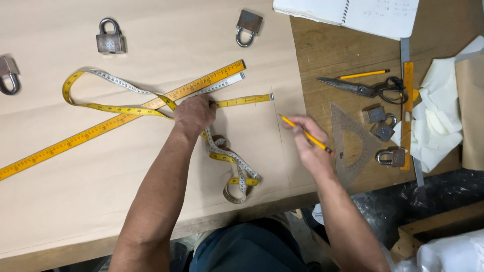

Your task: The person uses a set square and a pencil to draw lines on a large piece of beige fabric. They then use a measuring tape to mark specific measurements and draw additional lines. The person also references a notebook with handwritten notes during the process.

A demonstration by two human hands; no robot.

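Left hand (194,115) flat, fingers down, pressing the yellow tape measure (237,100) onto the brown paper (151,176). Right hand (307,143) just right of the tape's end, closed around a yellow pencil (305,133), tip on the paper. Long ruler (121,118) crossing under the tape, far end cut off. Padlock (7,74) at left edge half hidden.
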